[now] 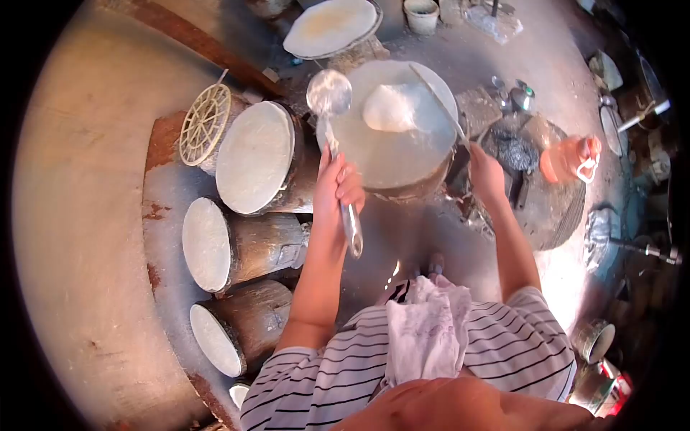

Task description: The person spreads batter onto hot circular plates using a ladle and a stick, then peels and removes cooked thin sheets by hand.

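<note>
Holding ladle (329,93) w/ L hand (339,185), stick (440,104) w/ R hand (486,172), gap betw., nr pan (359,154) rim

So the ladle (329,93) is shiny silver and the stick (436,100) is a pale grey. Big pan (345,154) is a milky grey-green, with a bright white heap (389,108) on it. The drums (264,246) are rusty brown with dark streaks, and their round tops (255,157) are chalky off-white. Shirt's (352,363) white with thin black stripes, the cloth (424,330) pale pinkish with greyish smudges. Wall's (79,215) a patchy tan. Loudest thing here: that see-through orangey-red jug (559,161) with its white handle (587,169).
</note>
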{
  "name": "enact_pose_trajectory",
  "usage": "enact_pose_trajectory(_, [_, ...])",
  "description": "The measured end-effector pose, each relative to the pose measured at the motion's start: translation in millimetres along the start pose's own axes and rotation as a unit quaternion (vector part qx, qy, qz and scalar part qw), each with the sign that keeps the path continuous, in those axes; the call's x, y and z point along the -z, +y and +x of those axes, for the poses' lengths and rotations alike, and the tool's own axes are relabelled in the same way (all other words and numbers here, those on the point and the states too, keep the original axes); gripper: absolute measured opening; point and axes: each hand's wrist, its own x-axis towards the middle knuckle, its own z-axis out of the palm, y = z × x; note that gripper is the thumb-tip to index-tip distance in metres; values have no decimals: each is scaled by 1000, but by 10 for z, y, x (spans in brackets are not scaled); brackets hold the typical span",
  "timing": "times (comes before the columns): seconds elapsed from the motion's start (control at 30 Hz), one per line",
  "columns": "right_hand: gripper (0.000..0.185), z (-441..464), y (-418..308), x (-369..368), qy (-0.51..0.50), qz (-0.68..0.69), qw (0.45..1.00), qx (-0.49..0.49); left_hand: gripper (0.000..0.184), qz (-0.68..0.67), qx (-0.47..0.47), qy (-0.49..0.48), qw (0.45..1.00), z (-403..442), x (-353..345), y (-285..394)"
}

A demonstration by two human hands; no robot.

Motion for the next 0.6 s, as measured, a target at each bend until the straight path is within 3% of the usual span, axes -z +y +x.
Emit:
enact_pose_trajectory(0.03, [24, -16, 73, -25, -39, -13, 999, -1, 25, -46, 21, -15, 999, -10, 64, 67])
enact_pose_trajectory(0.13, [25, 92, -21, -234, -40, -29, 988, 145, 23, -96, 46, 37, 994, 15, 163, 101])
enact_pose_trajectory(0.17, [26, 244, -58, -189, -36, -27, 988, 145, 22, -106, 52, 45, 992, 94, 189, 129])
enact_pose_trajectory(0.2, [27, 422, -80, -181, -32, -34, 991, 126, 10, -140, 77, 50, 986, 139, 210, 165])
enact_pose_trajectory(0.23, [27, 569, -63, -191, -32, -40, 993, 103, 8, -130, 73, 42, 988, 208, 202, 199])
enact_pose_trajectory(0.3, [26, 669, -4, -290, -60, -36, 982, 178, 8, -122, 77, 52, 988, 229, 254, 151])
enact_pose_trajectory(0.33, [26, 631, -61, -243, -83, -27, 974, 210, 10, 17, 12, 21, 1000, 228, 252, 68])
enact_pose_trajectory(0.37, [26, 544, -137, -150, -104, -18, 964, 246, 11, -84, 64, 9, 994, 308, 174, 82])
enact_pose_trajectory(0.4, [24, 459, -257, 5, -146, -30, 967, 206, 12, -105, 62, 33, 992, 428, 99, 63])
enact_pose_trajectory(0.5, [23, -69, -161, 125, -80, 87, 993, 2, 16, -104, 38, 45, 993, 615, -3, 31])
enact_pose_trajectory(0.53, [22, -250, 161, -132, -50, 116, 989, -81, 17, -98, 27, 45, 994, 620, 18, -36])
enact_pose_trajectory(0.57, [23, -525, 340, -460, 10, 227, 968, -106, 18, -93, 11, 56, 994, 582, 91, -146])
enact_pose_trajectory(0.6, [23, -691, 309, -622, -18, 240, 967, -83, 19, -84, -3, 63, 994, 581, 158, -280])
